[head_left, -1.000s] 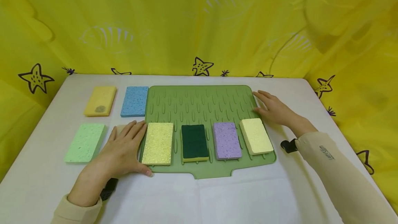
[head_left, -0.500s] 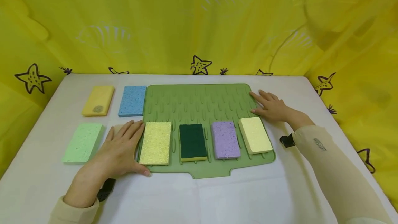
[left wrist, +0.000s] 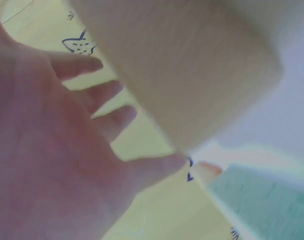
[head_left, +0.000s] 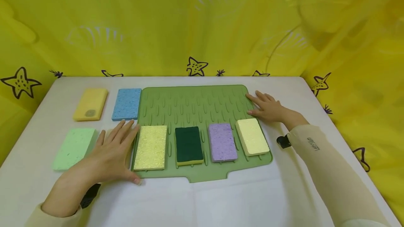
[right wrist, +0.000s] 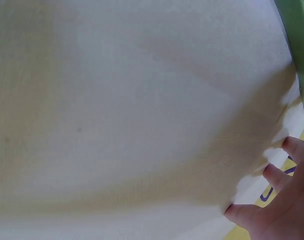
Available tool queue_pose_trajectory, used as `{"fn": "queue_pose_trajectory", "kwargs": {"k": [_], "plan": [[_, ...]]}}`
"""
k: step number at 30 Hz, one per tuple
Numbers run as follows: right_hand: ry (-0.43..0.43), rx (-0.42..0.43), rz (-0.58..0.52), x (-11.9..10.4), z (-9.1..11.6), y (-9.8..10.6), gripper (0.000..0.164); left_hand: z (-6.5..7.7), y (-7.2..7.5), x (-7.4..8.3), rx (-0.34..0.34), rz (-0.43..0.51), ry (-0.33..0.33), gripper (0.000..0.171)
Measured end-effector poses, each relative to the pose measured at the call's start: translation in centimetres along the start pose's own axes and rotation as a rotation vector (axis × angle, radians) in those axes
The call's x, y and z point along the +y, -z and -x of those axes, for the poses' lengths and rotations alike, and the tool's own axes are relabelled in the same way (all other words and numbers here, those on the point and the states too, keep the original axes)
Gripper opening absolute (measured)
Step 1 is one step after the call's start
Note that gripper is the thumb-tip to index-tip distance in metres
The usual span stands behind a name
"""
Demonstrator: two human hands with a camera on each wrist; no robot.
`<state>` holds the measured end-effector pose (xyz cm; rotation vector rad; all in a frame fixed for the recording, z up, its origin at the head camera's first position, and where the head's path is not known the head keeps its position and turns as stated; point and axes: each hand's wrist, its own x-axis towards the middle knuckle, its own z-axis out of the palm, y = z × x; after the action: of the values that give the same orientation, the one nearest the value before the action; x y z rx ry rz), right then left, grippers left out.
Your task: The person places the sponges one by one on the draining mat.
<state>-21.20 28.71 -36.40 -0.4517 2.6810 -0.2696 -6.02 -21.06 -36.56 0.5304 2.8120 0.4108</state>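
My L hand, spread, eased back from green mat, prob. freeing its L side; R hand spread too.

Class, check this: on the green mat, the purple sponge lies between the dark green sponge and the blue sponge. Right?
Not the blue sponge: the head view shows the cream sponge there. The purple sponge does lie on the green mat, beside the dark green sponge.

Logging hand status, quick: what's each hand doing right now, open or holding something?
Left hand: open over the beige sponge; whether it touches it is unclear.
Right hand: open at the green mat's right edge, holding nothing.
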Motion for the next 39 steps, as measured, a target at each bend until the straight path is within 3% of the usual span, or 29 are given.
{"fn": "queue_pose_trajectory", "kwargs": {"k": [9, 16, 27, 39], "plan": [[-0.010, -0.010, 0.027, -0.2, 0.0, -0.1, 0.071, 0.6, 1.4, -1.4, -0.061, -0.021, -0.047, 0.145], [-0.014, -0.027, 0.019, 0.0, -0.1, -0.2, 0.071, 0.0, 1.5, -1.8, -0.054, -0.045, -0.120, 0.134], [-0.018, -0.021, 0.020, -0.1, -0.1, -0.1, 0.072, -0.4, 2.1, -1.7, -0.037, -0.068, -0.120, 0.111], [-0.018, -0.021, 0.033, -0.5, 0.0, 0.2, 0.072, -0.6, 3.4, -1.6, -0.007, -0.091, -0.086, 0.106]]}}
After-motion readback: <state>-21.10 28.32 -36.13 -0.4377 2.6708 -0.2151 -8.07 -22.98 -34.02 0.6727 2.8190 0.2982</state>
